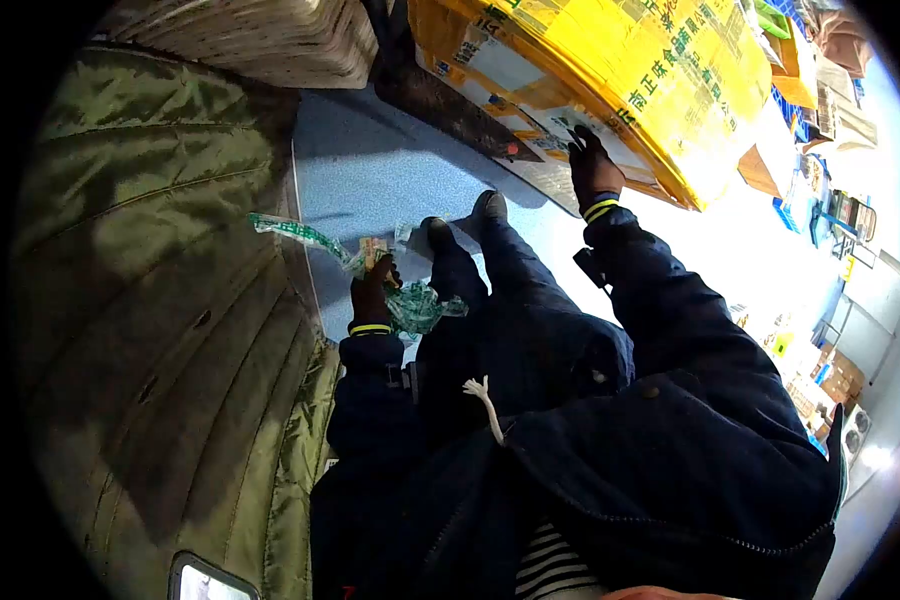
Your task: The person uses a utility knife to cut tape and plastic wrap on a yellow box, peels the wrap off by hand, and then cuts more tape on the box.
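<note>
My left hand (373,292) is closed round crumpled packing tape (417,308), clear with green print. One long strip of it trails off to the left, and a small brown cardboard piece (373,247) sticks up at the fingers. My right hand (596,172) reaches to the side of a large box (670,85) wrapped in yellow tape with dark green characters. Its fingers look stretched out and slightly apart against the box's side, near a whitish patch of label or film (560,128). Both hands look dark, with yellow bands at the cuffs.
A quilted green curtain (160,300) hangs along the left. Stacked brownish material (260,40) stands at the top left. Blue speckled floor (355,150) shows around my shoes (489,205). Beneath the box is a dark support (460,115). Shelves and cartons (840,375) stand far right.
</note>
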### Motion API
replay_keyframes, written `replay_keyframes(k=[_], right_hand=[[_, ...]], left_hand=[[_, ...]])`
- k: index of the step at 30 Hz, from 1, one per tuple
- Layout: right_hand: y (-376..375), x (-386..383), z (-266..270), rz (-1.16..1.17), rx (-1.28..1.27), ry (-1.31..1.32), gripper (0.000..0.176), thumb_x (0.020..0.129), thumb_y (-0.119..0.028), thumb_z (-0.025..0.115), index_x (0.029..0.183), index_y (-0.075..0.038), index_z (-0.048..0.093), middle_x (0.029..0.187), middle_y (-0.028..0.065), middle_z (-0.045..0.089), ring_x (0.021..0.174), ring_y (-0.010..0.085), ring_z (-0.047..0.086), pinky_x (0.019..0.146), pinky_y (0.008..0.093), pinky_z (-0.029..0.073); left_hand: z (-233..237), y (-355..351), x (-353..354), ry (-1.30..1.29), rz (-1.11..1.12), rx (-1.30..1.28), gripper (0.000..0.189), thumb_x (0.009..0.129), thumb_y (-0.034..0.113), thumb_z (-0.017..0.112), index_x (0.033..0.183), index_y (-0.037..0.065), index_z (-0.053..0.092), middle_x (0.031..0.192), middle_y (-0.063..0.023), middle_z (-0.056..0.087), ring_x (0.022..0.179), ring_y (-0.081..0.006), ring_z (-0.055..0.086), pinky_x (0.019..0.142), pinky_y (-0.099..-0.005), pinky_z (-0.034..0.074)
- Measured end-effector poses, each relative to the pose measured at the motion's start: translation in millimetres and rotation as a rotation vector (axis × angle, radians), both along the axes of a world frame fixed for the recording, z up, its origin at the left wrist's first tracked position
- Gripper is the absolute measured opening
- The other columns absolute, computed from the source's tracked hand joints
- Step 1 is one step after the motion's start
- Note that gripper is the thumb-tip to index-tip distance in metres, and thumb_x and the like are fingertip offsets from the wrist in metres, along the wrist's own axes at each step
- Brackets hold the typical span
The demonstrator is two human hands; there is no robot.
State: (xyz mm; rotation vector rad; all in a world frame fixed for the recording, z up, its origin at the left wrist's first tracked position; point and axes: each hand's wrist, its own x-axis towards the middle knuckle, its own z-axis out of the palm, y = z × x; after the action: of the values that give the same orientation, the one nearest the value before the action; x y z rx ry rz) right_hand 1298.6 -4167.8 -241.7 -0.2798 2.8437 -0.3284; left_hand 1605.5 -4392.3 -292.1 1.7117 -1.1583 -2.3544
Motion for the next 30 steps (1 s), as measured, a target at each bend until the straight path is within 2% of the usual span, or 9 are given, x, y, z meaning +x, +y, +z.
replay_keyframes(k=[7, 12, 15, 19, 23, 24, 27, 28, 30], right_hand=[[4, -2, -15, 0.101, 0.101, -0.042, 0.041, 0.087, -0.031, 0.044, 0.128, -0.022, 0.04, 0.103, 0.015, 0.061, 0.091, 0.0338, 0.059, 0.074, 0.0456, 0.046], [6, -9, -29, 0.147, 0.022, 0.103, 0.032, 0.086, -0.032, 0.046, 0.113, -0.019, 0.055, 0.101, 0.0119, 0.062, 0.092, 0.0334, 0.059, 0.075, 0.0424, 0.047], [10, -10, -36, 0.226, 0.092, 0.007, 0.034, 0.084, -0.029, 0.047, 0.116, -0.019, 0.053, 0.099, 0.0128, 0.063, 0.089, 0.0323, 0.06, 0.073, 0.0428, 0.047], [-5, 1, 1, 0.058, 0.042, -0.035, 0.038, 0.086, -0.032, 0.047, 0.123, -0.021, 0.047, 0.1, 0.0137, 0.062, 0.088, 0.0335, 0.06, 0.071, 0.0436, 0.048], [-3, 0, -10, 0.045, 0.159, -0.045, 0.041, 0.086, -0.031, 0.047, 0.126, -0.024, 0.042, 0.097, 0.0142, 0.063, 0.084, 0.0336, 0.061, 0.065, 0.0425, 0.048], [-3, 2, -15, 0.066, 0.08, 0.039, 0.036, 0.083, -0.027, 0.048, 0.119, -0.02, 0.048, 0.087, 0.0135, 0.064, 0.078, 0.0341, 0.061, 0.063, 0.046, 0.048], [2, -9, -33, 0.166, 0.233, 0.022, 0.027, 0.082, -0.027, 0.049, 0.105, -0.016, 0.056, 0.085, 0.0127, 0.064, 0.08, 0.0341, 0.061, 0.065, 0.0448, 0.048], [2, -7, -34, 0.162, 0.141, 0.075, 0.023, 0.082, -0.028, 0.049, 0.095, -0.012, 0.059, 0.087, 0.0133, 0.064, 0.083, 0.034, 0.06, 0.068, 0.0432, 0.048], [10, -5, -32, 0.164, 0.112, 0.027, 0.024, 0.083, -0.03, 0.048, 0.098, -0.013, 0.058, 0.089, 0.0132, 0.063, 0.085, 0.0343, 0.06, 0.07, 0.0434, 0.047]], left_hand=[[2, 1, 0, 0.037, 0.032, 0.009, 0.022, 0.076, 0.023, 0.065, 0.073, 0.001, 0.06, 0.065, -0.0044, 0.057, 0.058, -0.0148, 0.055, 0.056, -0.0282, 0.042], [-10, 2, 4, 0.024, -0.03, -0.027, 0.022, 0.076, 0.023, 0.064, 0.072, 0.002, 0.059, 0.064, -0.0032, 0.057, 0.058, -0.0142, 0.054, 0.058, -0.0285, 0.042], [-2, 3, 2, 0.037, -0.025, -0.033, 0.023, 0.077, 0.024, 0.064, 0.073, 0.002, 0.06, 0.065, -0.0033, 0.057, 0.06, -0.0143, 0.055, 0.059, -0.0287, 0.042], [-2, 5, 4, 0.057, 0.044, -0.008, 0.022, 0.077, 0.024, 0.064, 0.075, 0.002, 0.06, 0.067, -0.0038, 0.058, 0.061, -0.0146, 0.055, 0.059, -0.0284, 0.042], [-4, 4, 5, 0.047, -0.078, -0.082, 0.024, 0.077, 0.024, 0.064, 0.077, 0.001, 0.061, 0.069, -0.0049, 0.058, 0.062, -0.0149, 0.055, 0.061, -0.0289, 0.043], [-3, 4, 5, 0.009, -0.095, -0.092, 0.024, 0.077, 0.024, 0.065, 0.078, 0.0, 0.061, 0.069, -0.005, 0.058, 0.062, -0.0149, 0.055, 0.062, -0.0292, 0.043], [0, 6, 3, 0.057, 0.029, 0.008, 0.024, 0.077, 0.025, 0.064, 0.077, 0.001, 0.061, 0.069, -0.005, 0.058, 0.062, -0.0147, 0.055, 0.062, -0.0294, 0.044], [-2, 7, 4, 0.058, 0.026, 0.011, 0.024, 0.077, 0.025, 0.064, 0.077, 0.001, 0.061, 0.069, -0.005, 0.058, 0.062, -0.0147, 0.055, 0.062, -0.0294, 0.044], [-6, 5, 4, -0.009, 0.0, -0.031, 0.024, 0.077, 0.024, 0.064, 0.077, 0.001, 0.06, 0.069, -0.005, 0.058, 0.062, -0.0148, 0.055, 0.061, -0.0292, 0.044]])
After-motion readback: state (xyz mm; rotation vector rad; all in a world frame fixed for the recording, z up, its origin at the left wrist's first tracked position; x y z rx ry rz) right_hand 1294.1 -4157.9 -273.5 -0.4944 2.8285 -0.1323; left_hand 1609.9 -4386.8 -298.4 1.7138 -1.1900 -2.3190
